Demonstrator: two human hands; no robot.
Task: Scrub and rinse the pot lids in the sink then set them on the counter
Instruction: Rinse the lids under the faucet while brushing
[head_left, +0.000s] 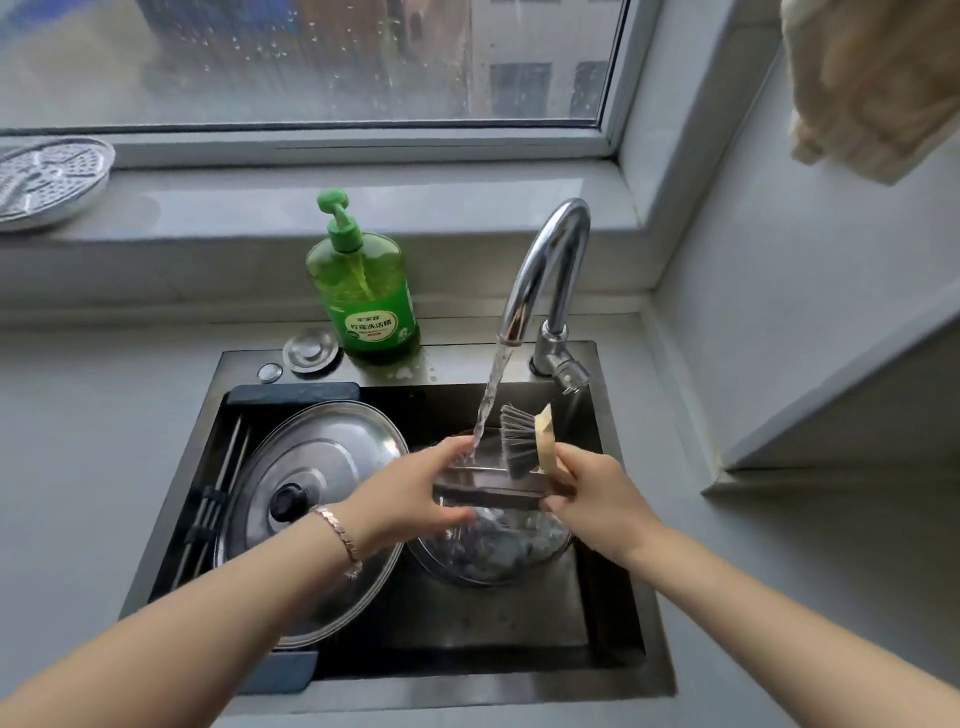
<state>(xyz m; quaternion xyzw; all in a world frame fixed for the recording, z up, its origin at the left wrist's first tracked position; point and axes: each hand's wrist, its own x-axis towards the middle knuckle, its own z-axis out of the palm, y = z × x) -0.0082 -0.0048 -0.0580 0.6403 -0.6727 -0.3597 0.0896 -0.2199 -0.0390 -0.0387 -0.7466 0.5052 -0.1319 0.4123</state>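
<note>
Head view. The glass lid (488, 556) sits tilted in the right half of the sink (519, 623), under the running tap (550, 270). It is clear and domed, with a dark bar handle across the top. Left hand (410, 493): fingers clenched on the bar's 9 o'clock end. Right hand (592, 499): fingers wrapped round the brush (519, 441), bristles at the lid's 12 o'clock edge. The lid is probably wet, slick, breakable and fairly heavy, so hold it by the bar, not the rim. The steel lid (322, 467), shiny with a black knob, leans in the sink at 9 o'clock of the glass one. It looks stiff and tougher, so take it by the knob. Neither lid is on the surface (78, 467) yet.
</note>
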